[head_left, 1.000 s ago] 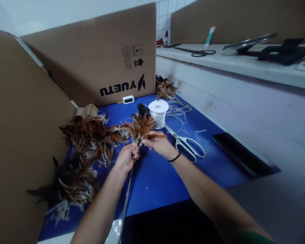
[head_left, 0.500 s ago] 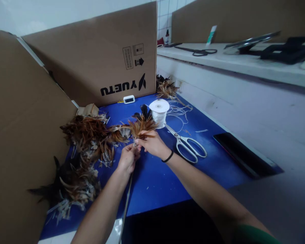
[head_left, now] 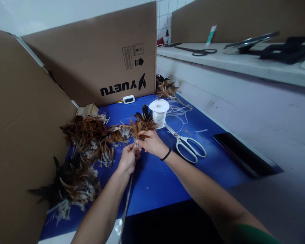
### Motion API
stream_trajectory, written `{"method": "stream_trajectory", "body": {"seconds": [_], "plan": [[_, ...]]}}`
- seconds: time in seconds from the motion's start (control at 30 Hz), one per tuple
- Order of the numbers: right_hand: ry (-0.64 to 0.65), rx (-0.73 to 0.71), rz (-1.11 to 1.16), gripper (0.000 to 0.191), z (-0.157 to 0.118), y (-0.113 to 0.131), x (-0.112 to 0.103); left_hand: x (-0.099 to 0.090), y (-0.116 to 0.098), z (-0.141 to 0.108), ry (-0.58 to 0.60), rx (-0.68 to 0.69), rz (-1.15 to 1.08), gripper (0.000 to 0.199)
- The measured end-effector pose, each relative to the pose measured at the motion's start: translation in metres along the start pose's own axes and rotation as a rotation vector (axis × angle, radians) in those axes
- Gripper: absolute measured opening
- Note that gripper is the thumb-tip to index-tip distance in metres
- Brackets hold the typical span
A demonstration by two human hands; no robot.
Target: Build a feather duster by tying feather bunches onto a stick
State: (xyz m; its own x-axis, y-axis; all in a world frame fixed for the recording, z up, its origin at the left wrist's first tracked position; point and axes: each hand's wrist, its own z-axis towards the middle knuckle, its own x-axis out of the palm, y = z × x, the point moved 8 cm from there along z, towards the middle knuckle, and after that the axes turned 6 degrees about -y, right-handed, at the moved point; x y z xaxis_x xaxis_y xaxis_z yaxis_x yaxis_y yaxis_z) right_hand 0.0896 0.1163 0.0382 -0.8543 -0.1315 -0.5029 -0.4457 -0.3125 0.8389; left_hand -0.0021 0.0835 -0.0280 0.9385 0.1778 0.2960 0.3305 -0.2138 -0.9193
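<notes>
My left hand (head_left: pixel 128 158) is closed around the thin stick (head_left: pixel 127 200), which runs down toward the front edge of the blue table (head_left: pixel 162 189). Touching it at the fingertips, my right hand (head_left: pixel 152 145) pinches the base of a feather bunch (head_left: pixel 142 126), brown with black tips. The feathers fan out away from me, beside a white spool (head_left: pixel 159 113). Silver scissors (head_left: pixel 186 144) lie open right of my right hand. A large pile of brown feathers (head_left: pixel 87 134) spreads to the left, its loose end reaching near the held bunch.
Cardboard panels (head_left: pixel 91 61) stand behind and at the left. Dark feathers (head_left: pixel 68 173) lie at the front left. A black phone-like slab (head_left: pixel 244 154) rests at the right edge. Clear ribbon (head_left: pixel 179 110) and another feather bunch (head_left: pixel 166 87) lie at the back, near a small white device (head_left: pixel 129 99).
Both hands stay nearly in place. My right hand and the feather bunch have shifted very slightly.
</notes>
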Motion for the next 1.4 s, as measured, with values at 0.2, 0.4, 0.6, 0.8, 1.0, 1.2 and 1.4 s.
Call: {"method": "stream_trajectory", "body": {"seconds": [0.2, 0.4, 0.6, 0.8, 1.0, 1.2, 1.4], "plan": [[0.046, 0.059, 0.006, 0.008, 0.000, 0.001, 0.002, 0.001, -0.003, -0.001, 0.019, 0.038, 0.018, 0.034], [0.093, 0.037, -0.154, 0.010, 0.006, 0.012, 0.000, 0.001, -0.003, -0.001, 0.016, 0.050, 0.035, 0.037], [0.148, 0.033, -0.261, 0.011, 0.014, 0.023, 0.001, 0.001, -0.003, 0.001, 0.026, 0.067, 0.021, 0.035], [0.182, 0.015, -0.253, 0.008, 0.017, 0.023, 0.005, 0.001, -0.006, 0.001, 0.047, 0.085, 0.016, 0.033], [0.166, 0.002, -0.199, 0.010, 0.019, 0.025, 0.003, 0.004, -0.009, -0.001, 0.097, 0.095, 0.007, 0.029], [0.155, -0.011, -0.221, 0.005, 0.021, 0.026, 0.000, 0.007, -0.012, -0.002, 0.122, 0.082, -0.014, 0.025], [0.180, 0.006, -0.219, 0.006, 0.022, 0.022, 0.004, 0.005, -0.012, -0.003, 0.086, 0.036, -0.037, 0.023]]}}
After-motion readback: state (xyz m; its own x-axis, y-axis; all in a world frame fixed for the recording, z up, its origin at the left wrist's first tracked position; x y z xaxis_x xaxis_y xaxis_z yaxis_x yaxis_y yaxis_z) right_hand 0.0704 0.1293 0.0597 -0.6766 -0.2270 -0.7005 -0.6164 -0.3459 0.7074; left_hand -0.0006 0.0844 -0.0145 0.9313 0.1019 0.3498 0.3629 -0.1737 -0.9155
